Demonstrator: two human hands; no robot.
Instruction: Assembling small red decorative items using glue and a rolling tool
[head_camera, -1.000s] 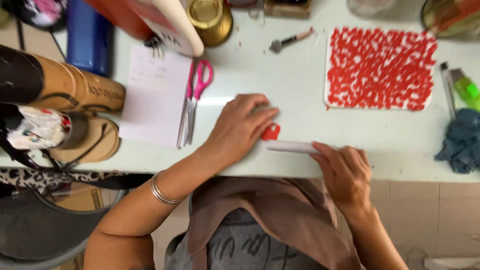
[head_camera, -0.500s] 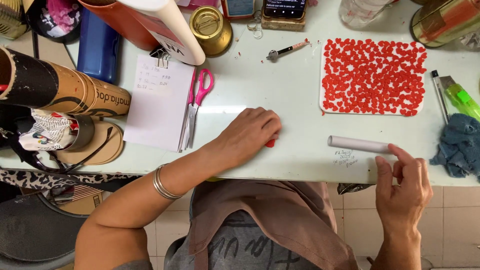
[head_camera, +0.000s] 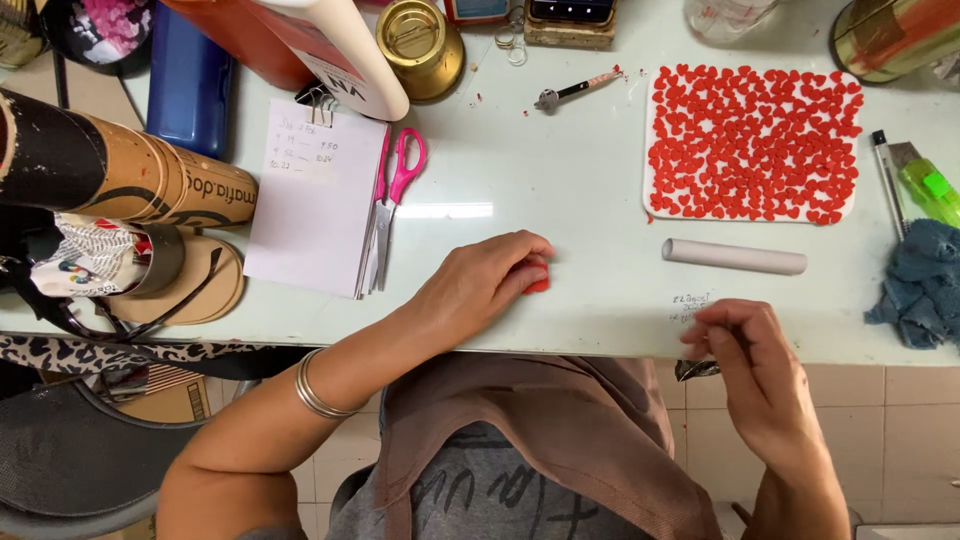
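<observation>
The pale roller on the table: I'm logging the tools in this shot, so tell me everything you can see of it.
The roller is a plain, smooth cylinder, off-white to pinkish, possibly plastic or acrylic. It lies flat on the pale table, long axis running nearly left to right, tilted slightly. It sits just below the white board of small red hearts and above the right hand. Nothing touches it; both hands are clear of it, and the left hand rests on a red piece off to its left.
</observation>
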